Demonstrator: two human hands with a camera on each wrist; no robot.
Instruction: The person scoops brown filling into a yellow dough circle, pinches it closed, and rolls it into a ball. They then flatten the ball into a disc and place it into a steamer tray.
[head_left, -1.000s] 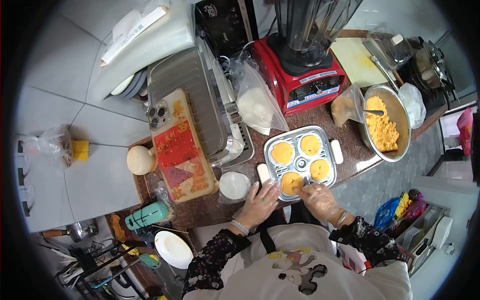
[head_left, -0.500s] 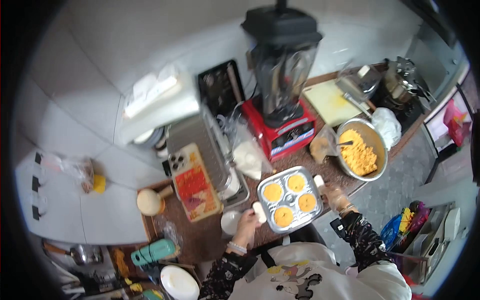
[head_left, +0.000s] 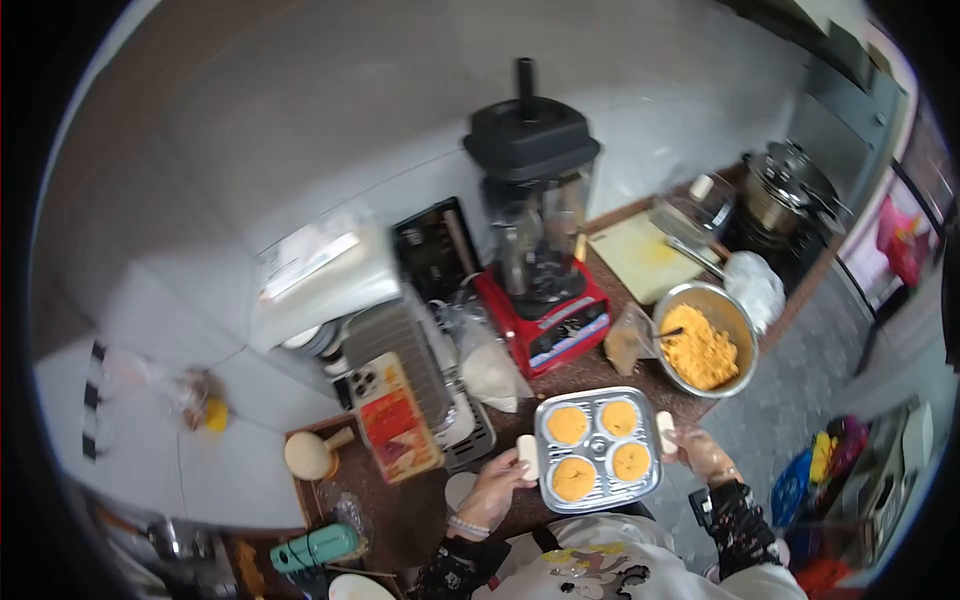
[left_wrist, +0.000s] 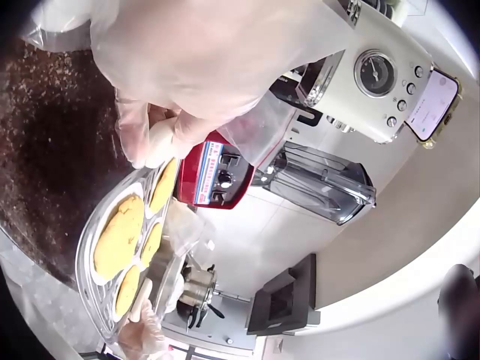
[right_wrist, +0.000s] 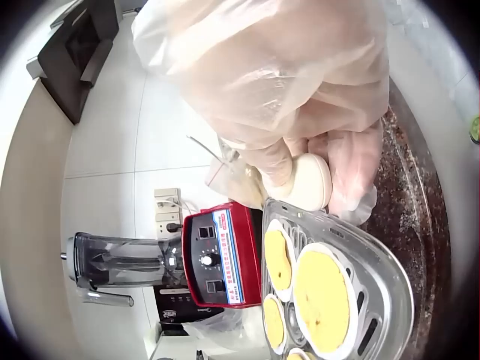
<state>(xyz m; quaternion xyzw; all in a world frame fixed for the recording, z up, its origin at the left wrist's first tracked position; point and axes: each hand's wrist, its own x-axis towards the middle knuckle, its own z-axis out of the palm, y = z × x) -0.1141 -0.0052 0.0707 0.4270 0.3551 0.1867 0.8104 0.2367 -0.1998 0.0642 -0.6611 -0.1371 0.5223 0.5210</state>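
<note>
A square metal tray (head_left: pixel 600 446) holds several round yellow mash portions (head_left: pixel 568 425) in white cups. It is level in front of the person's body, overlapping the front edge of the counter. My left hand (head_left: pixel 490 493), in a clear plastic glove, grips its cream left handle (head_left: pixel 528 457); thumb and fingers close round that handle (left_wrist: pixel 159 144) in the left wrist view. The gloved right hand (head_left: pixel 703 455) holds the matching right handle (head_left: pixel 666 432). In the right wrist view, its fingers wrap the rounded knob (right_wrist: pixel 307 184) of that handle.
A red blender (head_left: pixel 560 330) stands behind the tray. To the right is a steel bowl (head_left: pixel 745 335) of yellow mash, beside a bag (head_left: pixel 626 340). A coffee machine (left_wrist: pixel 375 75) with a phone (head_left: pixel 400 420) on top is at left. A pot (head_left: pixel 785 190) sits farther back.
Both hands have gone from touching one yellow portion at the tray's front to holding the two side handles. The tray has come towards the body, off its earlier spot. The head view has tilted up.
</note>
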